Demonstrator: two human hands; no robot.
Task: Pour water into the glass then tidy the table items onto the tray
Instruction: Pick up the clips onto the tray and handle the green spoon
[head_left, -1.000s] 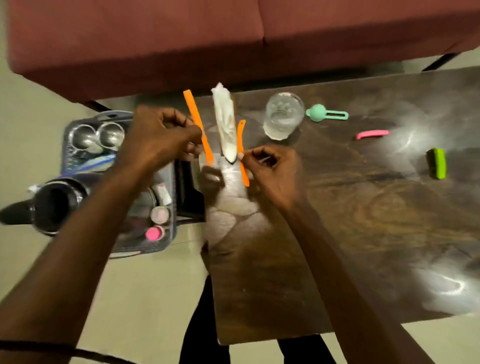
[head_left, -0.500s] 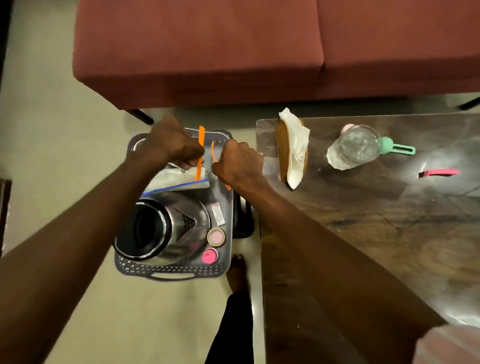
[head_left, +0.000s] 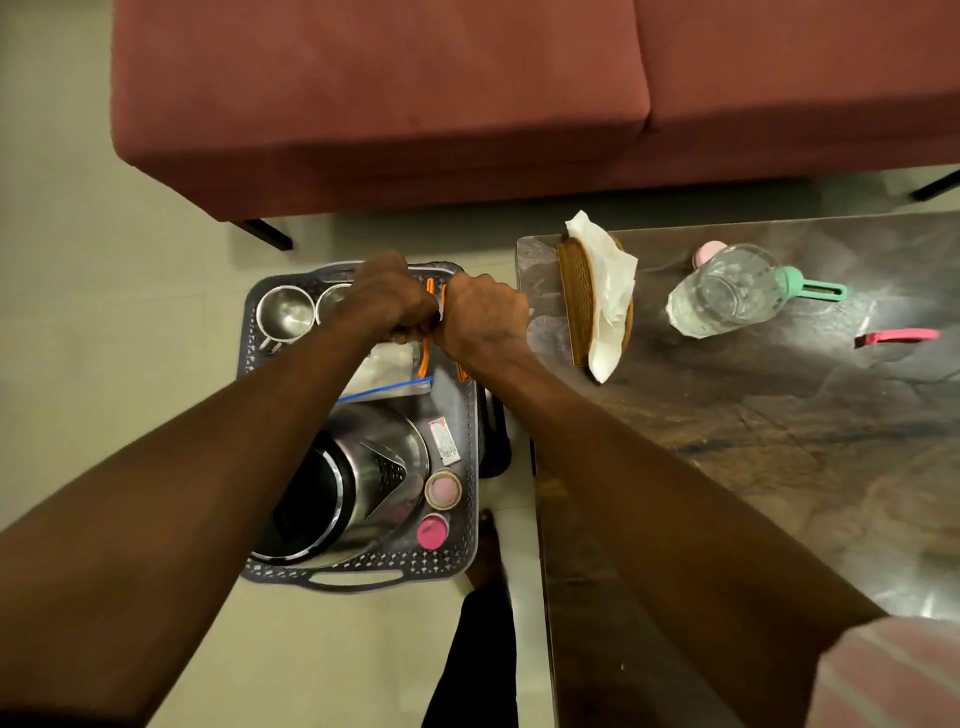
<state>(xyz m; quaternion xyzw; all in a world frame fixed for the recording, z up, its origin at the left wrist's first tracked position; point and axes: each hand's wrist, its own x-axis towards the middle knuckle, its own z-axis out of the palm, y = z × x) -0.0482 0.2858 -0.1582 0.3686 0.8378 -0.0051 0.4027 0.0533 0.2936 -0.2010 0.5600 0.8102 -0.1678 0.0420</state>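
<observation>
Pale floor tiles and a red sofa were seen behind a dark counter on the right. Beside the counter, on the floor, a grey tray was set. Both hands were held over the tray's far end, almost touching. The left hand was closed on an orange stick, its fingers curled tight. The right hand was closed on a second stick, seen only at its ends. In the tray a kettle, two steel cups, a zip bag and two small pink-topped jars were held. On the counter the glass was standing, with a green scoop just beside it, a pink clip near, and a napkin holder at the left edge.
</observation>
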